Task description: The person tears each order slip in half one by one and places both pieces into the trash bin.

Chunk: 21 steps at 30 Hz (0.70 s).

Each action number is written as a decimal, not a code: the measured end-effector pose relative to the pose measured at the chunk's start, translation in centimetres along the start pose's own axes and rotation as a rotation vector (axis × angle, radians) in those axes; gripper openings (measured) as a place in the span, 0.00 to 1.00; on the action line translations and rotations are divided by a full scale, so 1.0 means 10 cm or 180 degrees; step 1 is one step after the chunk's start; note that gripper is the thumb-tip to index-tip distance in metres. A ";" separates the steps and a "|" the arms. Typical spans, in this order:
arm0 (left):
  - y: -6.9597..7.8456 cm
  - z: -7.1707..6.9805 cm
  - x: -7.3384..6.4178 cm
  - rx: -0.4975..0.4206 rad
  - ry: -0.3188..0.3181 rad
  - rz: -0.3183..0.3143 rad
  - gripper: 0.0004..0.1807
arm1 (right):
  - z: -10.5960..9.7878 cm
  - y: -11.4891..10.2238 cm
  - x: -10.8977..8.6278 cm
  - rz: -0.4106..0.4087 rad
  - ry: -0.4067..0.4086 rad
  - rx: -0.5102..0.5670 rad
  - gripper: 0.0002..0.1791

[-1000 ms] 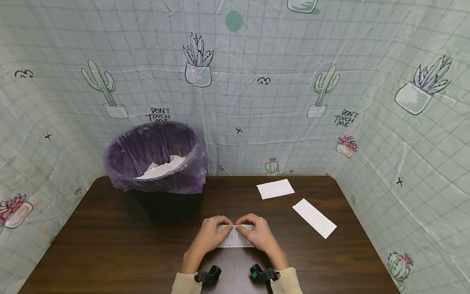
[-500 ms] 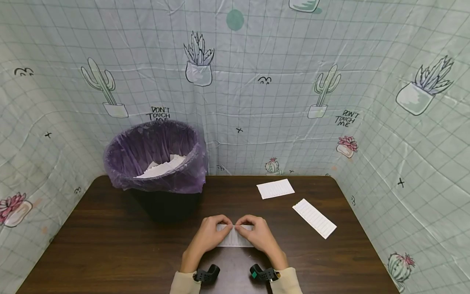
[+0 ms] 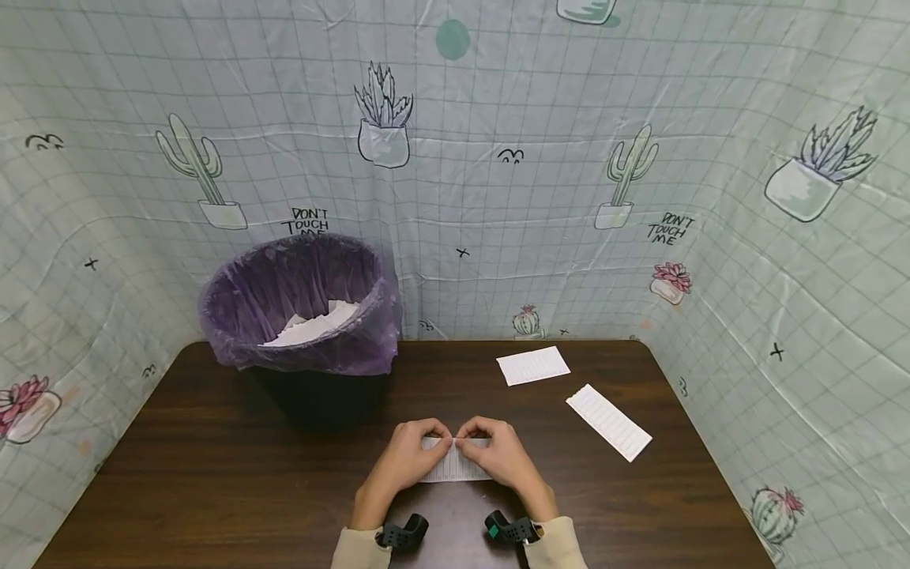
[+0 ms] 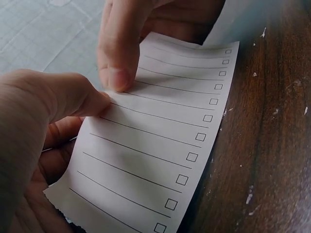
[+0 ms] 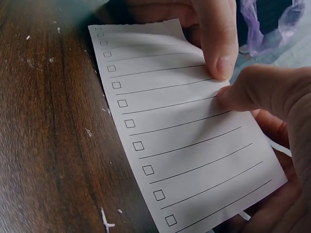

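Between my hands a lined checklist sheet (image 3: 455,468) with a row of small square boxes is held sideways, close over the table. My left hand (image 3: 407,457) pinches its far long edge near the middle. Beside it, my right hand (image 3: 502,455) pinches the same edge, the two thumbs almost meeting. In the left wrist view the sheet (image 4: 146,141) bows slightly and shows a ragged end at lower left. From the right wrist the sheet (image 5: 180,131) looks whole between the thumbs, with fingers tucked behind it.
A black bin with a purple liner (image 3: 366,357) stands at back left, holding white paper pieces (image 3: 320,325). Two more checklist sheets lie to the right, a rear sheet (image 3: 533,366) and a slanted sheet (image 3: 610,423). Tiny white scraps (image 5: 107,221) dot the brown table (image 3: 213,490).
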<state>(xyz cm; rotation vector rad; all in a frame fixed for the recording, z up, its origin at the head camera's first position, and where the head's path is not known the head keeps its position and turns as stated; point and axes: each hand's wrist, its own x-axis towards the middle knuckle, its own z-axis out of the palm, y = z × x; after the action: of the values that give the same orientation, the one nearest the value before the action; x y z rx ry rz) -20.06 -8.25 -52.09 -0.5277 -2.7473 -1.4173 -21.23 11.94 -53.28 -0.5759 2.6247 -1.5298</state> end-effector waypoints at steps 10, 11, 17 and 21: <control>0.02 -0.01 -0.01 -0.0045 0.0047 -0.0079 0.06 | 0.02 -0.01 -0.02 -0.0105 -0.0099 0.0166 0.03; 0.02 -0.02 -0.01 -0.0054 0.0053 -0.0081 0.06 | 0.01 -0.02 -0.01 -0.0127 -0.0109 0.0150 0.03; 0.03 -0.04 -0.01 -0.0057 0.0050 -0.0093 0.06 | 0.02 -0.02 0.00 -0.0199 -0.0141 0.0102 0.03; 0.04 -0.03 -0.01 -0.0024 0.0045 -0.0179 0.06 | 0.01 -0.01 -0.01 -0.0173 -0.0186 0.0068 0.03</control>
<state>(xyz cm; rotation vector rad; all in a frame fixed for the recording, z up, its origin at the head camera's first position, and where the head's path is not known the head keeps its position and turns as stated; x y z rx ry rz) -19.89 -8.35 -51.63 -0.4424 -2.7680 -1.4376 -21.06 11.83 -53.22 -0.6848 2.5670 -1.5290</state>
